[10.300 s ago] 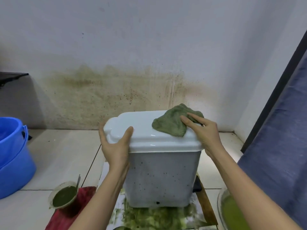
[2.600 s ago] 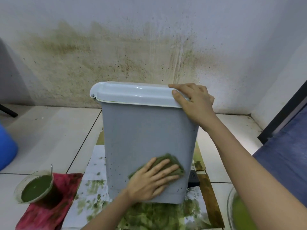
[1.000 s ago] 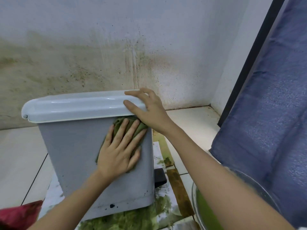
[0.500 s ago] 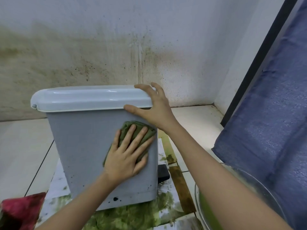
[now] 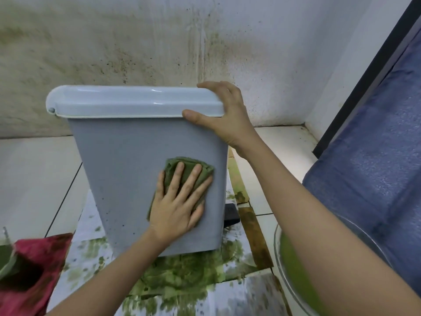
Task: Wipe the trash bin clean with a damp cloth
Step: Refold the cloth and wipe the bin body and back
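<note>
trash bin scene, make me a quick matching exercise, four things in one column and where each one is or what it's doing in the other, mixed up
Things:
1. left hand
2. right hand
3. green cloth
4. red cloth

Places or states:
A. on the floor at lower left
B. grips the lid's right end
C. presses flat on the bin's grey side
D. pinned between palm and bin wall

Pairs: 1-C, 2-B, 3-D, 4-A

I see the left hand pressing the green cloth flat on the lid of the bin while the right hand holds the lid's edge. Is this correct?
Not quite. In the head view the left hand presses the green cloth flat on the bin's front wall, below the lid. The right hand does hold the lid's edge.
</note>
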Demonstrator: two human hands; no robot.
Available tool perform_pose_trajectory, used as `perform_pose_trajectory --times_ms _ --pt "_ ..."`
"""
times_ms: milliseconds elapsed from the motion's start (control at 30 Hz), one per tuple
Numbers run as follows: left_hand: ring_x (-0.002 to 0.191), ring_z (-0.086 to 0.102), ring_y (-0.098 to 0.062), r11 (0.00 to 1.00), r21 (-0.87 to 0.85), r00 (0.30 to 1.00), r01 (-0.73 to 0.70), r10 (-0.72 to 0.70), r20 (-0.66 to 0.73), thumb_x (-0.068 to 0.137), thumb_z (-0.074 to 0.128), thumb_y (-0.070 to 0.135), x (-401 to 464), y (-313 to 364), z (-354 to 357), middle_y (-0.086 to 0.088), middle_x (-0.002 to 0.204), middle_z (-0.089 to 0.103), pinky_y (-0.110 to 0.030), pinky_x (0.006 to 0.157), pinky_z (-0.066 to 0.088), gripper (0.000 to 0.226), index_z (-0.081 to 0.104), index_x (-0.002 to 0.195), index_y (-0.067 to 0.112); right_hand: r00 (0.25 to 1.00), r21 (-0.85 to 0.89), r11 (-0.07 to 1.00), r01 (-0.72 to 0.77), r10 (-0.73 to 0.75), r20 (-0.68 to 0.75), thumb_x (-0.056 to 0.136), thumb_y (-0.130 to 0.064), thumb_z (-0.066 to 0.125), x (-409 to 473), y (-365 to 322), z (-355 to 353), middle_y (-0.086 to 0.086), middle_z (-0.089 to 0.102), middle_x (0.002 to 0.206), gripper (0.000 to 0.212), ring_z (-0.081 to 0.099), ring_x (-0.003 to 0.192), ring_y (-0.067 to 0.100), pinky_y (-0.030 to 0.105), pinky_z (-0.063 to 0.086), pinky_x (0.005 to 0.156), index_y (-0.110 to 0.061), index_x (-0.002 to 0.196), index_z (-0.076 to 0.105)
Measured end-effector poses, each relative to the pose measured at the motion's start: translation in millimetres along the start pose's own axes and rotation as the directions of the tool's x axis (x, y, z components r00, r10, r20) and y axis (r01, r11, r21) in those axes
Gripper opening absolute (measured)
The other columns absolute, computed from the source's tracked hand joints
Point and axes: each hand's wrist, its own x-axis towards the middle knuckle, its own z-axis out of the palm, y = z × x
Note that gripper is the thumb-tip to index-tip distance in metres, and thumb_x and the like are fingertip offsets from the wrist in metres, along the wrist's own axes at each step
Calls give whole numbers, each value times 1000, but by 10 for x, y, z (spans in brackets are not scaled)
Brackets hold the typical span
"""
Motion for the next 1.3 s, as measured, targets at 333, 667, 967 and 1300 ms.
perform_pose_trajectory --times_ms 333,667,967,1300 --pt "146 5 -19 714 29 691 -700 666 282 94 39 44 -857 172 251 -1 159 6 -52 115 -14 69 11 151 20 999 36 998 43 -44 32 65 -53 76 -79 111 -67 -10 27 139 58 30 132 19 42 33 111 -47 118 53" --pt "146 6 -28 979 -59 980 193 -196 -43 95 37 43 -634 11 135 -1 160 5 -49 117 5 58 22 149 27 997 13 997 75 -75 -12 62 -58 73 -12 57 -2 -11 33 133 47 37 126 16 36 37 108 -55 104 51" --pt "147 -1 -24 976 -39 977 214 -213 24 98 26 41 -910 -159 88 0 160 -1 -46 118 1 47 31 143 28 994 71 992 104 -103 -25 73 -40 78 -52 72 -24 -10 34 130 44 39 118 -4 23 39 105 -46 109 53" --pt "145 7 -34 869 -84 871 488 -491 -18 92 39 47 -838 -110 138 -1 160 4 -59 112 18 60 26 147 28 992 97 995 27 -14 -127 55 -54 74 -39 52 160 -5 20 150 50 26 134 10 24 32 108 -54 101 56"
